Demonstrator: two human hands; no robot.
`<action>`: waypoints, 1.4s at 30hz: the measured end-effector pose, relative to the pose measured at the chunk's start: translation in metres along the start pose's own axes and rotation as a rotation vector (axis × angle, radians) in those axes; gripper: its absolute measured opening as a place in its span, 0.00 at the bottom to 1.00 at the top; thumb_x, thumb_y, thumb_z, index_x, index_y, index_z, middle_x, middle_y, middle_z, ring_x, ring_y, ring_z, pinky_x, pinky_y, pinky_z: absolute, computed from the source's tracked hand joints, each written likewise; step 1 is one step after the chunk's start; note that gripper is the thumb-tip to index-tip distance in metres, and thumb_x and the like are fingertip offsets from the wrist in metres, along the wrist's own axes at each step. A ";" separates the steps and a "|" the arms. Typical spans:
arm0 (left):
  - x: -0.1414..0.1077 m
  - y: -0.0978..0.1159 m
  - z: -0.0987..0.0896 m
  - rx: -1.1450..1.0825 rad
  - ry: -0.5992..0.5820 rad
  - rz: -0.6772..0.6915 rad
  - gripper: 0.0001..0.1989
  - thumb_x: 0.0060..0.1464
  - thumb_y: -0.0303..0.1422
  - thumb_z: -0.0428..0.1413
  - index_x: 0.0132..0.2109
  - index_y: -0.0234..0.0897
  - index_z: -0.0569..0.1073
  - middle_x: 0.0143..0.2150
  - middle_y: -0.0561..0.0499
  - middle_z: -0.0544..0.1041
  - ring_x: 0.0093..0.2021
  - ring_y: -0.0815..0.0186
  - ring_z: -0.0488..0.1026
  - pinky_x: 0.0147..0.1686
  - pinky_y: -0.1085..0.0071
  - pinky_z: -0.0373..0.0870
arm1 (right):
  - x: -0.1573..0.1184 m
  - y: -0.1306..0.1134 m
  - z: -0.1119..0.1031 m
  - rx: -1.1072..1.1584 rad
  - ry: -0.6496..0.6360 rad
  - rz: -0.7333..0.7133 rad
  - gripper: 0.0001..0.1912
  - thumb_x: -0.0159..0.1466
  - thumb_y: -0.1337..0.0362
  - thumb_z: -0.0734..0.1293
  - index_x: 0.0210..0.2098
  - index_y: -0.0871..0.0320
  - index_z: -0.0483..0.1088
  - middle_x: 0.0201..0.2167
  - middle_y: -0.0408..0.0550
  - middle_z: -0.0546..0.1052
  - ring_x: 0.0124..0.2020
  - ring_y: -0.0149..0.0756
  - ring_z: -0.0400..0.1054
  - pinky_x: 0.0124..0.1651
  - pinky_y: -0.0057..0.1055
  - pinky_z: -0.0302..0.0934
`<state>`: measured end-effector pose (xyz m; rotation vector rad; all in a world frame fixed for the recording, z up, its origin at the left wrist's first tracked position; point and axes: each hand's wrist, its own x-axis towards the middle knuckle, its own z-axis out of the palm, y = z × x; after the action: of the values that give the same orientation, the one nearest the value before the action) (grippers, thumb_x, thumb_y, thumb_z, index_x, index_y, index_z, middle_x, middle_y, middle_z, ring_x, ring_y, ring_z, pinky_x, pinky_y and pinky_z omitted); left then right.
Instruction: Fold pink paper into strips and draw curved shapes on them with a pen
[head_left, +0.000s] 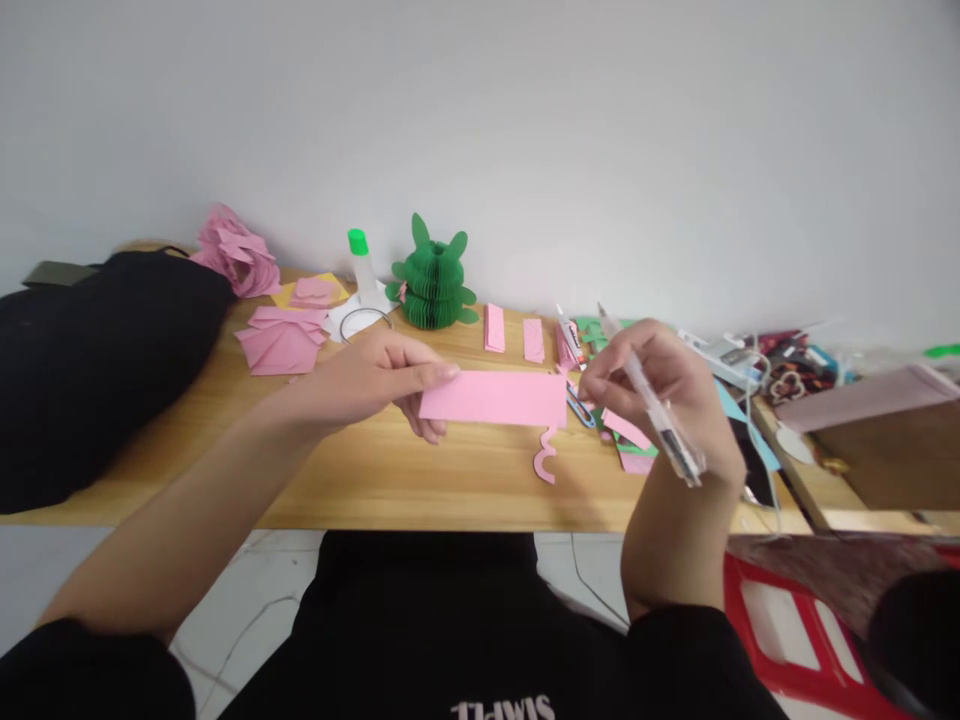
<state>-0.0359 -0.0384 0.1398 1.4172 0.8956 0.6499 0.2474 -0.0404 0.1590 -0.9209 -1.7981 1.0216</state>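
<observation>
A pink paper strip [499, 398] is pinched at its left end between thumb and fingers of my left hand [401, 378], held above the wooden table. My right hand [656, 385] grips a clear pen [651, 400], tip pointing up and to the left, just beyond the strip's right end. Below the strip lies a wavy pink paper cutting [546, 457]. Beside my right hand are a blue-handled cutter [580, 405] and more pink paper scraps [627, 430]. Behind the strip stand two small folded pink papers, one of them a folded piece [494, 328].
A green honeycomb paper figure [435, 280] and a glue bottle [363, 268] stand near the wall. Pink folded papers [281, 340] lie left, beside a black bag [112, 370]. At right are a cardboard box [877, 460], cables and mixed small items.
</observation>
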 end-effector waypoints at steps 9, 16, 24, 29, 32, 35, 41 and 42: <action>-0.019 -0.029 0.034 -0.146 0.066 -0.110 0.17 0.51 0.40 0.60 0.20 0.34 0.74 0.17 0.49 0.75 0.17 0.69 0.72 0.21 0.75 0.72 | -0.062 0.002 0.074 -0.664 0.041 -0.422 0.14 0.58 0.63 0.74 0.39 0.50 0.66 0.47 0.51 0.79 0.49 0.48 0.70 0.49 0.47 0.62; -0.018 -0.086 0.060 0.033 0.258 -0.152 0.25 0.60 0.51 0.42 0.30 0.37 0.71 0.24 0.44 0.77 0.24 0.61 0.76 0.27 0.65 0.75 | -0.088 0.086 0.118 -0.349 0.312 0.177 0.07 0.62 0.63 0.64 0.32 0.52 0.59 0.25 0.42 0.75 0.24 0.35 0.70 0.30 0.33 0.65; -0.005 -0.125 0.079 0.739 0.173 0.141 0.16 0.62 0.36 0.52 0.53 0.36 0.76 0.66 0.39 0.67 0.69 0.50 0.58 0.69 0.50 0.51 | -0.124 0.121 0.080 -0.700 0.299 0.236 0.12 0.65 0.56 0.67 0.42 0.57 0.66 0.41 0.59 0.79 0.45 0.53 0.73 0.47 0.49 0.66; 0.014 -0.138 0.075 1.196 0.043 0.293 0.21 0.67 0.38 0.47 0.59 0.32 0.71 0.66 0.40 0.68 0.69 0.54 0.60 0.65 0.54 0.60 | -0.169 0.116 0.068 -1.012 0.029 -0.055 0.20 0.67 0.57 0.66 0.55 0.58 0.66 0.56 0.63 0.76 0.57 0.55 0.70 0.51 0.49 0.69; 0.021 -0.142 0.071 1.252 0.070 0.395 0.19 0.68 0.36 0.46 0.56 0.33 0.74 0.61 0.42 0.74 0.65 0.55 0.65 0.62 0.56 0.64 | -0.186 0.109 0.067 -1.004 0.024 -0.153 0.16 0.67 0.66 0.66 0.54 0.56 0.67 0.52 0.57 0.79 0.52 0.50 0.75 0.50 0.45 0.71; 0.025 -0.144 0.071 1.234 0.118 0.461 0.17 0.67 0.36 0.48 0.53 0.32 0.76 0.56 0.41 0.77 0.60 0.54 0.71 0.58 0.56 0.67 | -0.192 0.106 0.064 -0.907 0.078 -0.187 0.15 0.65 0.75 0.65 0.48 0.54 0.71 0.47 0.53 0.82 0.49 0.45 0.77 0.46 0.41 0.73; 0.027 -0.144 0.073 1.217 0.177 0.494 0.16 0.63 0.38 0.54 0.50 0.29 0.76 0.56 0.37 0.77 0.59 0.50 0.72 0.56 0.54 0.69 | -0.174 0.105 0.069 -0.757 0.321 -0.171 0.15 0.62 0.78 0.67 0.43 0.54 0.71 0.42 0.52 0.83 0.45 0.43 0.79 0.43 0.38 0.75; 0.027 -0.144 0.073 1.208 0.177 0.486 0.17 0.62 0.38 0.54 0.50 0.29 0.76 0.57 0.37 0.76 0.59 0.50 0.71 0.56 0.54 0.69 | -0.167 0.104 0.072 -0.723 0.382 -0.166 0.15 0.61 0.78 0.68 0.43 0.54 0.71 0.43 0.52 0.83 0.45 0.43 0.79 0.43 0.39 0.76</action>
<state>0.0204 -0.0672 -0.0105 2.7483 1.1550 0.5977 0.2624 -0.1652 -0.0086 -1.2593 -1.8795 0.0459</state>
